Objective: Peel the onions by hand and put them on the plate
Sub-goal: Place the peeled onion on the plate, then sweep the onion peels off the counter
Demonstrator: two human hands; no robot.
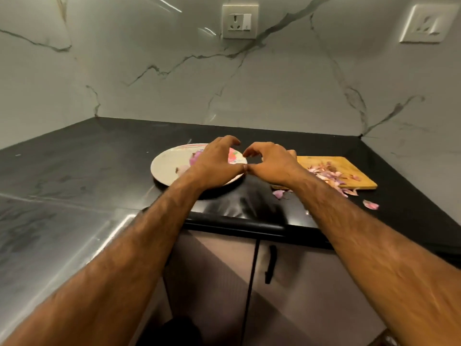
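Hovering over the onion (195, 158) on the plate (164, 168), the left hand (217, 161) grips nothing.

glossy black countertop (99, 156), wooden cutting board (349, 171)

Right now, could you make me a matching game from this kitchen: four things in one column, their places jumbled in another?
Things:
1 plate
2 onion peels
3 socket
4 handle

Places:
A on the marble wall
B on the cupboard door
C beneath the left hand
D piled on the wooden board

Pairs: 1-C, 2-D, 3-A, 4-B
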